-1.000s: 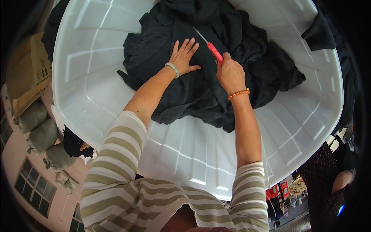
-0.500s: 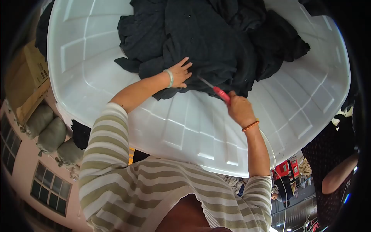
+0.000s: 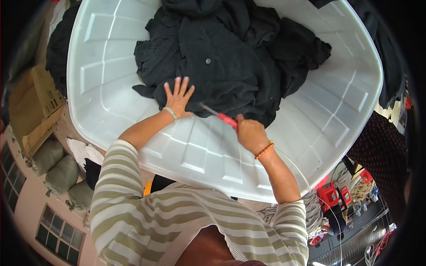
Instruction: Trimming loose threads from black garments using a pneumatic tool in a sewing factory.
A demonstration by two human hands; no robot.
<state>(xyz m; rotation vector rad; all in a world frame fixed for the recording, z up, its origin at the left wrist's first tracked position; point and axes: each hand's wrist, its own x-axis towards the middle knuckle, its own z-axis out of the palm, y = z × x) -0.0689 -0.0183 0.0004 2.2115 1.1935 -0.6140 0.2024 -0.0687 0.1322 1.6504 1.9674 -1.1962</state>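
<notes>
Black buttoned garments (image 3: pixel 230 66) lie heaped in a big white plastic tub (image 3: pixel 195 150). My left hand (image 3: pixel 178 98) rests flat on the near left part of the cloth, fingers spread, with nothing held. My right hand (image 3: pixel 251 134) is closed round the red handle of what looks like a soldering iron (image 3: pixel 227 119). Its thin metal shaft points up and left at the near edge of the cloth, close to my left hand. Whether the tip touches the fabric I cannot tell. A white cord (image 3: pixel 295 166) trails from behind my right wrist to the lower right.
Cardboard (image 3: pixel 37 106) and several stuffed grey-green sacks (image 3: pixel 66 175) stand outside the tub at left. More black cloth (image 3: pixel 62 53) hangs by its left rim. On the right are a person in dark dotted clothing (image 3: pixel 379 155) and red plastic items (image 3: pixel 328 195).
The view has shifted, showing more of the buttons and tub. My left fingers have spread wider on the cloth. My right hand and the iron appear further left.
</notes>
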